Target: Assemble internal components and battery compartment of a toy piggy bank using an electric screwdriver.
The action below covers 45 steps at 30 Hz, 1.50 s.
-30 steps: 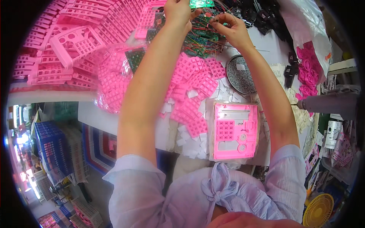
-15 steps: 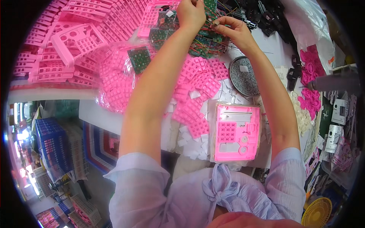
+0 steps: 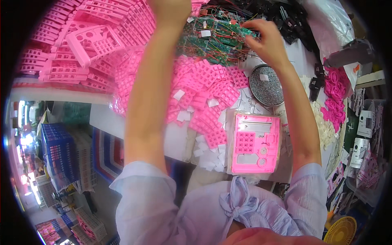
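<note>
My left hand (image 3: 173, 9) is at the top edge, smeared by motion, with its fingers out of sight. It hovers beside a heap of green circuit boards (image 3: 220, 30) with red, black and other thin wires. At the right end of that heap is my right hand (image 3: 266, 41), thumb and forefinger apart around the wires and board edges, gripping nothing that I can see. Below the boards, pink rubber keypads (image 3: 200, 81) are spread in a loose pile. Closer to me lies a pink plastic casing (image 3: 267, 161) with a keypad set in it.
Pink casings (image 3: 92, 45) are stacked at far left. A round dish of dark grains (image 3: 265, 85) stands under my right forearm. Black plastic parts (image 3: 288, 28), magenta pieces (image 3: 335, 98) and a grey tool (image 3: 351, 53) are on the right. White paper bits (image 3: 210, 159) lie beside the casing.
My left hand has moved left, away from the wires. The right hand has shifted right and its pinch has opened. The single board on the keypad pile is no longer visible.
</note>
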### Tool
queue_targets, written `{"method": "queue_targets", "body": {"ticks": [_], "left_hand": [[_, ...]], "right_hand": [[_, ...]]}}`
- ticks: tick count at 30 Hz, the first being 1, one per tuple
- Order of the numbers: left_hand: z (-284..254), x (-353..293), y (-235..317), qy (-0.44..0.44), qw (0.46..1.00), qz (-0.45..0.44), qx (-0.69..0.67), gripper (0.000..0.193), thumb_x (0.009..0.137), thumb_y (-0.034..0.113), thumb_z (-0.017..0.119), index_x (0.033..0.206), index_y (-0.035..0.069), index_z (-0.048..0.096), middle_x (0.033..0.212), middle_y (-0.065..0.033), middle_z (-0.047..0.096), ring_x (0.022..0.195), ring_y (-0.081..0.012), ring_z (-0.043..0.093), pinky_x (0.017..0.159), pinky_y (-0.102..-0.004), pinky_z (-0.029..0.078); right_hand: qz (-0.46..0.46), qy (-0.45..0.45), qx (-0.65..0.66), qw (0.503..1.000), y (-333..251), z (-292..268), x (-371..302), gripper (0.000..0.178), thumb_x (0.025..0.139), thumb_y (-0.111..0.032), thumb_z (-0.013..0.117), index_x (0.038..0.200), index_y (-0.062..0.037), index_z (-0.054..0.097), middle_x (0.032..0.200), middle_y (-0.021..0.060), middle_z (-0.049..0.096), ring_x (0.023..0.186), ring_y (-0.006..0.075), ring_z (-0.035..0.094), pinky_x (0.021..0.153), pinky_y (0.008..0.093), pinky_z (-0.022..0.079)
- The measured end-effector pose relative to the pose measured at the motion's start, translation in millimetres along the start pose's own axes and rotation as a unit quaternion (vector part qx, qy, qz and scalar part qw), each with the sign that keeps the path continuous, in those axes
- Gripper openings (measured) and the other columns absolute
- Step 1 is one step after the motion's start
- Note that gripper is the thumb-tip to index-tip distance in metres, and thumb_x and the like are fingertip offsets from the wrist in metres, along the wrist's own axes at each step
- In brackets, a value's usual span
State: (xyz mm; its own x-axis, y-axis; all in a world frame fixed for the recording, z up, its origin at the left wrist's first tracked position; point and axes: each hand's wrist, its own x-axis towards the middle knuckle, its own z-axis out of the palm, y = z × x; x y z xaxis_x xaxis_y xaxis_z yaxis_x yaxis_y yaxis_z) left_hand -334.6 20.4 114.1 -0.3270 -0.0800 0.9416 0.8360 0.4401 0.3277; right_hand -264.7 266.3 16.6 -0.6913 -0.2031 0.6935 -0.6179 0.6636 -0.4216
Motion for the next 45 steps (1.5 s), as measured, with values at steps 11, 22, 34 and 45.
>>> {"method": "queue_targets", "body": {"ticks": [11,22,34,45], "left_hand": [[-118.8,-95.8,182.0,-0.233,0.954,0.173,0.071,0.032,0.075,0.006,0.078,0.105,0.012,0.071,0.113,-0.0108,0.064,0.103,-0.0328,0.061,0.091,-0.0449,0.049],[-137.1,-130.2,220.4,-0.261,0.722,-0.509,-0.390,0.038,0.096,0.008,0.066,0.133,-0.002,0.059,0.121,-0.0107,0.068,0.112,-0.0192,0.065,0.102,-0.0382,0.052],[-143.8,-173.9,204.7,-0.184,0.718,-0.566,-0.360,0.021,0.103,0.011,0.060,0.122,0.004,0.062,0.111,-0.0115,0.072,0.089,-0.0158,0.071,0.064,-0.0303,0.058],[-126.4,-171.4,226.7,-0.050,0.671,-0.607,-0.423,0.026,0.106,0.015,0.054,0.129,0.003,0.058,0.119,-0.0155,0.069,0.087,-0.0187,0.071,0.052,-0.0269,0.055]], "right_hand": [[0.293,-0.085,0.576,0.758,-155.2,-73.8,-57.7,0.030,0.098,-0.024,0.069,0.116,-0.0006,0.069,0.099,0.0024,0.072,0.091,0.0075,0.063,0.082,0.0269,0.051],[0.274,-0.250,0.564,0.738,-168.2,-105.1,-83.7,0.025,0.096,-0.016,0.072,0.113,0.0025,0.067,0.097,0.0034,0.071,0.084,0.0076,0.064,0.074,0.0262,0.053],[0.204,-0.137,0.171,0.954,-175.3,-131.2,-128.9,0.013,0.085,-0.006,0.076,0.097,-0.0030,0.072,0.079,0.0031,0.067,0.063,0.0102,0.060,0.056,0.0282,0.048],[0.140,-0.021,0.385,0.912,-169.9,-76.4,-160.3,0.016,0.087,-0.004,0.067,0.103,-0.0049,0.065,0.111,0.0123,0.071,0.083,0.0271,0.070,0.061,0.0337,0.056]]}}
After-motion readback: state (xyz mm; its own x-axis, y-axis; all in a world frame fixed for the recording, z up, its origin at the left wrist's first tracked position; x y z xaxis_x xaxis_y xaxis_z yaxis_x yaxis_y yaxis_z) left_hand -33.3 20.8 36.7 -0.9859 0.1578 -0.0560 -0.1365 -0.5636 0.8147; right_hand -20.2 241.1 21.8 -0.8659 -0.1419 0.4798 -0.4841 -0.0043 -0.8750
